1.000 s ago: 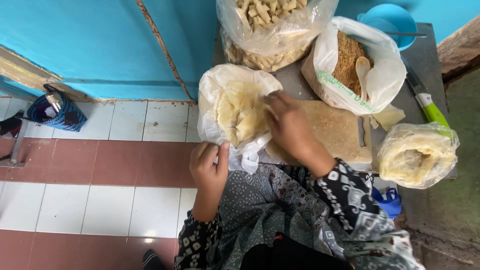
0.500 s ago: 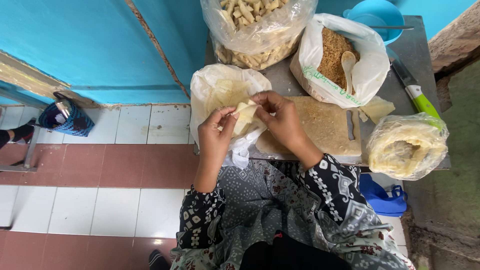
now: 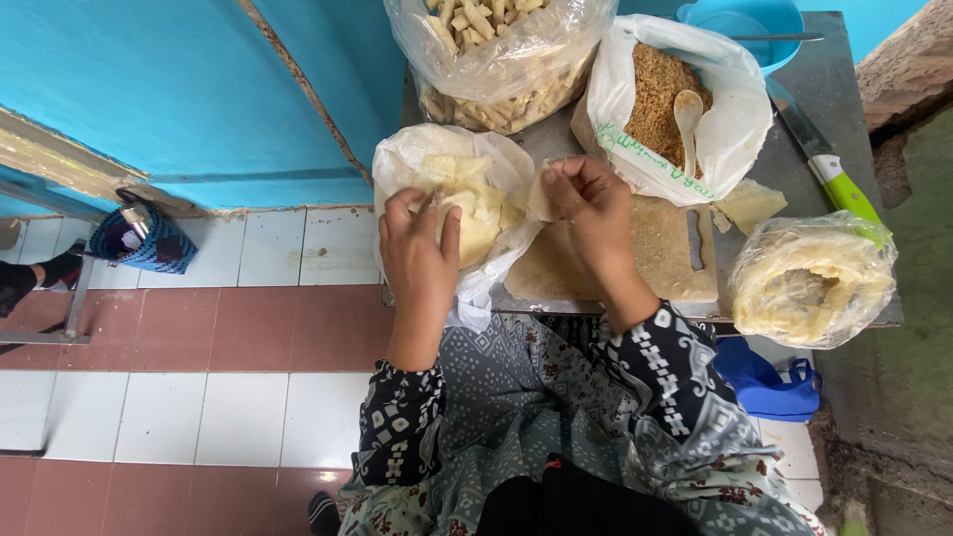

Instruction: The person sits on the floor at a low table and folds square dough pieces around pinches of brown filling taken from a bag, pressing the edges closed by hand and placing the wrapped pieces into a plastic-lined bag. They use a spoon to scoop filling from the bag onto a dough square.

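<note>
Pinching a thin, pale yellow sheet of dough wrapper [image 3: 539,194] between thumb and fingertips, your right hand [image 3: 588,203] holds it just above the edge of the wooden cutting board [image 3: 655,260], clenched lightly on the sheet. Your left hand [image 3: 422,248] rests flat, fingers spread and released, on the stack of pale wrappers inside the white crinkled plastic bag [image 3: 417,159] at the table's near left corner; it seems to press rather than grip, though the fingertips are partly hidden by the plastic.

Behind the board stands a white plastic bag of brown crumbly filling [image 3: 655,104] with a pale wooden spoon [image 3: 687,114] stuck in it. To its left a clear plastic bag of rolled, tan finger-shaped snacks [image 3: 496,50] leans against the blue wall. A green-handled knife [image 3: 824,164] lies on the grey metal table [image 3: 844,79] to the right, near a clear bag of coiled pale dough sheets [image 3: 809,283]. A blue plastic bowl [image 3: 740,20] sits at the far edge.
</note>
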`<state>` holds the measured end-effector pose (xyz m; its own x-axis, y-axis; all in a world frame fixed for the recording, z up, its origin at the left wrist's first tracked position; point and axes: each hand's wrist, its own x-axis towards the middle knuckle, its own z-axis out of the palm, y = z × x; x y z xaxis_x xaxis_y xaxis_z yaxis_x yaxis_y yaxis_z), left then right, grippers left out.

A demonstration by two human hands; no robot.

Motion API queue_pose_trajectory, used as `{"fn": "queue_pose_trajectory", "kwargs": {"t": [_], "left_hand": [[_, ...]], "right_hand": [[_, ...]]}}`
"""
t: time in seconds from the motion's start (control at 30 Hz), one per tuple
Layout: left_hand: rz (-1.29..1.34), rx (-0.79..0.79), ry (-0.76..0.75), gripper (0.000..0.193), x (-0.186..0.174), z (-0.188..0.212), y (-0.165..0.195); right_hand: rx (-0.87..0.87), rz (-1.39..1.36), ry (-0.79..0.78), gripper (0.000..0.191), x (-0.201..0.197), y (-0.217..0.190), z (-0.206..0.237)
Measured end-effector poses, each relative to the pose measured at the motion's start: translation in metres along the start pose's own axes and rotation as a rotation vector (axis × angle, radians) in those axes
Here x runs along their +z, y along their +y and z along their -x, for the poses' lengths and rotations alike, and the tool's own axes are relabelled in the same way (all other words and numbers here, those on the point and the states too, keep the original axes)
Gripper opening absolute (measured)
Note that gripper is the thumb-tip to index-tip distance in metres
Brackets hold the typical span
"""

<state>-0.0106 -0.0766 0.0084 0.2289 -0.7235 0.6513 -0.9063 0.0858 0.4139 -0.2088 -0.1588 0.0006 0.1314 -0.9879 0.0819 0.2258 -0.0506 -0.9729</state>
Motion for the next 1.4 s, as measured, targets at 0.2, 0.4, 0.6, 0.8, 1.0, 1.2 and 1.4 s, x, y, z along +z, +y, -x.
{"fn": "queue_pose_trajectory", "kwargs": {"t": [0.2,0.4,0.6,0.8,1.0,1.2,1.4], "left_hand": [[0.650,-0.207,-0.299,0.039,0.029,0.020,0.031],[1.294,-0.576,-0.720,0.030,0.067,0.054,0.055],[0.794,-0.376,-0.681,0.023,0.069,0.066,0.096],[0.946,-0.354,-0.702,0.023,0.075,0.061,0.124],[0.751,-0.272,-0.672,0.021,0.081,0.053,0.119],[0.525,-0.102,-0.502,0.013,0.075,0.061,0.115],[0.411,-0.064,-0.482,0.012,0.070,0.059,0.115]], "right_hand": [[0.258,-0.310,-0.171,0.019,-0.037,-0.021,0.032],[0.251,0.020,-0.124,0.025,-0.084,-0.022,0.076],[0.052,0.575,0.181,0.022,-0.121,-0.026,0.126],[-0.229,1.214,0.516,0.026,-0.177,-0.058,0.166],[-0.266,1.468,0.370,0.029,-0.210,-0.049,0.156],[-0.223,1.393,0.232,0.022,-0.235,-0.040,0.154],[-0.080,0.790,0.159,0.040,-0.260,-0.030,0.146]]}}
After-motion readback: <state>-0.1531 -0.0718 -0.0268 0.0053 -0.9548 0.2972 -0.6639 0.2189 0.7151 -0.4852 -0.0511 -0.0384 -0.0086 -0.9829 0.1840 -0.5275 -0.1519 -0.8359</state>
